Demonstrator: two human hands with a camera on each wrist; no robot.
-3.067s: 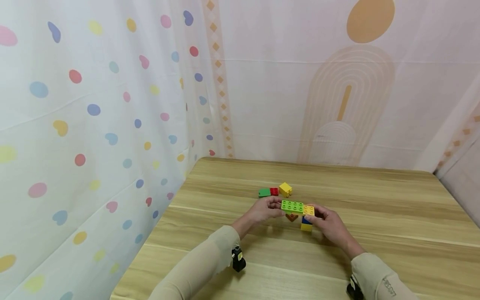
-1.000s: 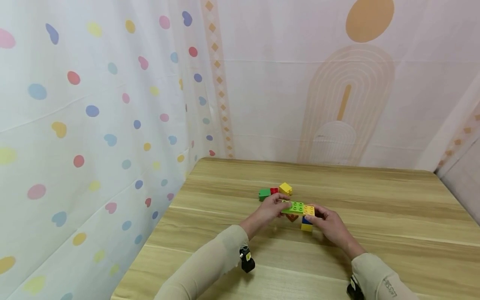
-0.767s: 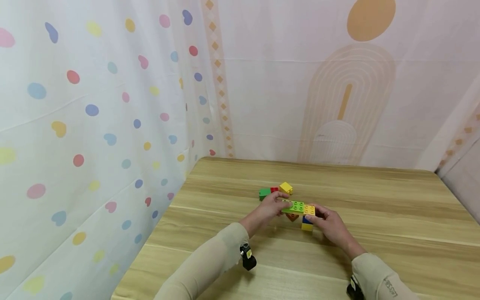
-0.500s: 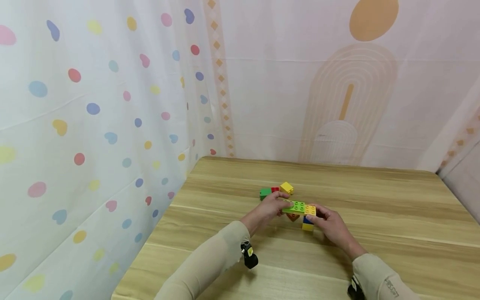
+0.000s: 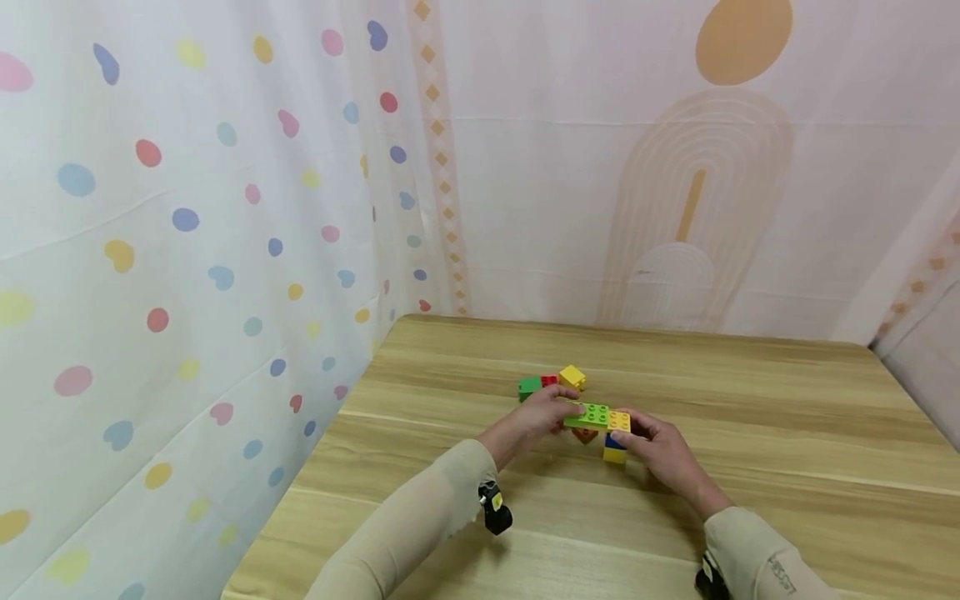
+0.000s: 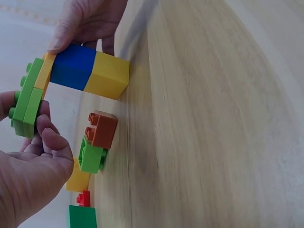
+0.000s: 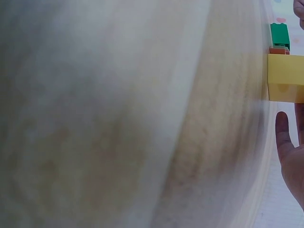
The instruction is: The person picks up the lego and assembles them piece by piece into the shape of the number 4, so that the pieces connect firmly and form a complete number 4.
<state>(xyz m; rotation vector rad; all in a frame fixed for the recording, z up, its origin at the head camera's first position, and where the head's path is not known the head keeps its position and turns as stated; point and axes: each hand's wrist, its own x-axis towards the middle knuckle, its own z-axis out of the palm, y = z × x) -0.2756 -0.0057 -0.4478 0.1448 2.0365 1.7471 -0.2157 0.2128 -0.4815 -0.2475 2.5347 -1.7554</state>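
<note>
A toy brick stack stands on the table: a yellow brick [image 6: 108, 76] at the bottom, a blue brick [image 6: 73, 66] on it, and a thin yellow-orange brick [image 5: 619, 422] on top. From that top a light green brick [image 5: 592, 414] juts out to the left, clear of the table. My left hand [image 5: 534, 418] pinches its free end, thumb on the studs and fingers underneath. My right hand [image 5: 663, 452] grips the stack's top from the right, thumb at the front of the thin brick. In the right wrist view, the stack hides part of the scene behind it.
Below the jutting brick lie an orange-brown brick [image 6: 104, 130] and a small light green brick [image 6: 90, 156]. Farther back on the wooden table [image 5: 750, 467] are a dark green brick [image 5: 529, 387], a red brick [image 5: 550, 381] and a yellow brick [image 5: 572, 377].
Since the oldest frame my left hand has shifted right, its thumb now over the light green brick's studs. In the last second both hands have stayed nearly still.
</note>
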